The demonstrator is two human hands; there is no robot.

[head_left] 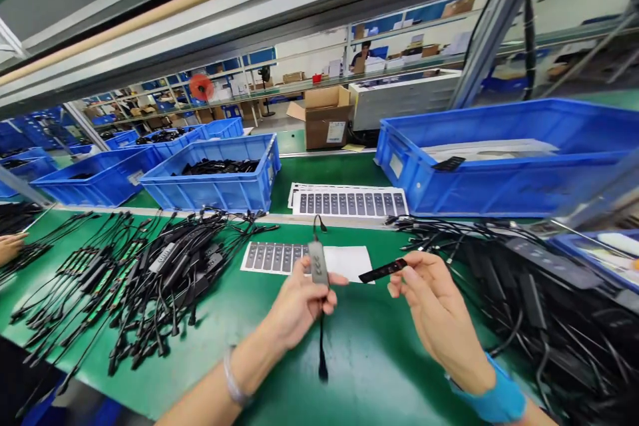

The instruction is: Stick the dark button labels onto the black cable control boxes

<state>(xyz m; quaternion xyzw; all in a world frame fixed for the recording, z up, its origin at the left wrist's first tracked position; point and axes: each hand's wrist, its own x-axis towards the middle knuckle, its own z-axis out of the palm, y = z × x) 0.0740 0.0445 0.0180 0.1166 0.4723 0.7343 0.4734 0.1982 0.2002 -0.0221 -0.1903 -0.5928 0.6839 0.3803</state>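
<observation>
Held upright in my left hand (304, 296) is a grey cable control box (318, 263) with a column of round buttons. Short black leads with plugs come out of its top and bottom. To the right, my right hand (433, 303) pinches a thin black label strip (383, 271) by one end, its other end pointing toward the box but apart from it. Behind both hands lies a white sheet of grey labels (272, 257), whose right part is bare white. Farther back are more label sheets (349, 202), stacked.
Piles of black cabled boxes lie on the left (174, 266) and right (529, 293) of the green bench (369, 359). Blue bins (214, 190) line the back, a large blue bin (524, 180) at right. Another person's hand (10, 247) shows at far left. A cardboard box (327, 121) stands behind.
</observation>
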